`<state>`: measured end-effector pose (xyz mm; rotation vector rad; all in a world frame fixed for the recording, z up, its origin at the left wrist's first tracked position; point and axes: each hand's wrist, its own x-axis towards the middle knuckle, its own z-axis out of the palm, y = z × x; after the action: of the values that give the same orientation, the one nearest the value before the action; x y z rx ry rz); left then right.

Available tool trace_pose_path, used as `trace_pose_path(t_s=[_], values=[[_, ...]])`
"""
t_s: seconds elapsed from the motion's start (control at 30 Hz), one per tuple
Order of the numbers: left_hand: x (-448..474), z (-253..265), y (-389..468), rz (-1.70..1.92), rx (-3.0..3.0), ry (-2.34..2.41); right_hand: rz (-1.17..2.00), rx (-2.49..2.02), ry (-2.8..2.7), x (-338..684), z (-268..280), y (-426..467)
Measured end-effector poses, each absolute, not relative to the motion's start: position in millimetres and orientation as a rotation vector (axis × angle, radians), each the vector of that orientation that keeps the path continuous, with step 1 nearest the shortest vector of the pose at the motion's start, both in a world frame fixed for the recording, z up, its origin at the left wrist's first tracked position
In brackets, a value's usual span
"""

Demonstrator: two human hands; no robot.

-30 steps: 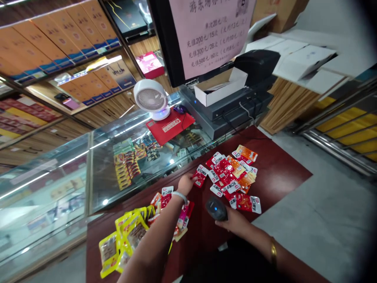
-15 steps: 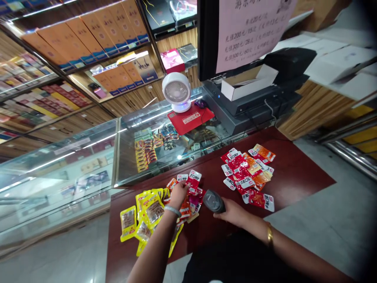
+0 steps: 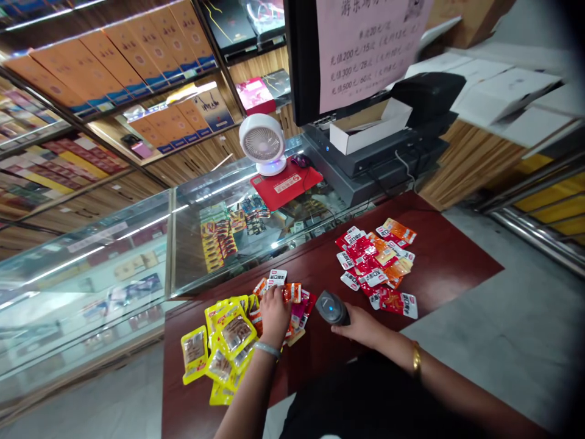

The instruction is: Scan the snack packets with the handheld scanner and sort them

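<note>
A dark grey handheld barcode scanner is in my right hand, its head with a small blue light turned toward the left pile. My left hand is over that pile with bent fingers, closed at the edge of an orange snack packet; the fingertips are partly hidden. A white-topped packet lies just beyond the fingers. Left of my left hand are several yellow snack packets, overlapping. Farther right on the dark red tabletop lies a loose heap of red and orange packets.
Behind the tabletop stands a glass display counter with a white fan, a red mat and a mouse. A monitor with a paper sign and an open white box are at back right.
The red packet at my left fingertips is gone from there, and the hand now bends over an orange packet. My right hand keeps hold of the scanner. The view has shifted slightly.
</note>
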<state>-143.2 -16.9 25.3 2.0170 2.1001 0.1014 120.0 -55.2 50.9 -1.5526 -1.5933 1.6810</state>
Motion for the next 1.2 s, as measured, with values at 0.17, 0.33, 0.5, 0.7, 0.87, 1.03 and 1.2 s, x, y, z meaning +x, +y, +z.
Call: trace_pose_path(t_s=[0.17, 0.33, 0.5, 0.7, 0.87, 1.03, 1.2], values=[[-103, 16, -3, 0.115, 1.998, 1.907, 1.637, -1.566, -1.556, 126, 50, -61], [-71, 15, 6, 0.083, 1.940, 1.775, 1.584, -1.664, -1.579, 138, 40, -64], [-72, 10, -12, 0.046, 1.951, 1.729, 1.561, -1.710, -1.601, 140, 31, -68], [-87, 1, -44, 0.117, 1.932, 1.726, 1.528, -1.735, -1.663, 133, 26, -66], [-94, 1, -63, 0.277, 1.933, 1.661, 1.512, -1.711, -1.672, 121, 20, -69], [-105, -1, -75, 0.345, 1.887, 1.673, 1.512, -1.662, -1.666, 110, 18, -79], [-99, 0, -69, 0.381, 1.834, 1.640, 1.476, -1.774, -1.532, 117, 21, -87]])
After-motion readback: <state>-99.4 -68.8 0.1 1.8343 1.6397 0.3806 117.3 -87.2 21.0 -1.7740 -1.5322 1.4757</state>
